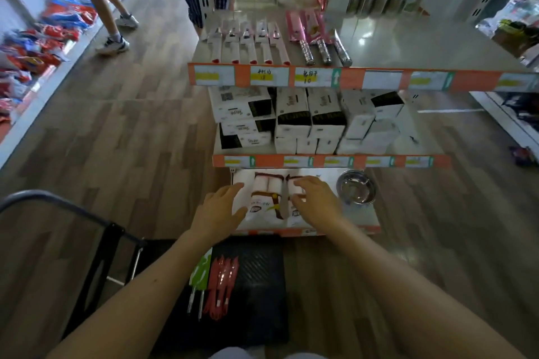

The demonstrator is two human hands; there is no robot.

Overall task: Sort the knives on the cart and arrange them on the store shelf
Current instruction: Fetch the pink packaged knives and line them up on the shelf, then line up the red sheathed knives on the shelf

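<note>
Touching packs (264,204) at shelf (361,227) edge: hands (217,210)

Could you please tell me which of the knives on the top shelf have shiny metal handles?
The three knives in pink sleeves, right of the row; the five white-sleeved knives to their left end in red instead.

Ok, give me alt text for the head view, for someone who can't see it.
The left hand and right hand touch white packaged knives on the bottom shelf, beside a steel bowl. Red packaged knives and green packaged knives lie on the black cart below.
</note>
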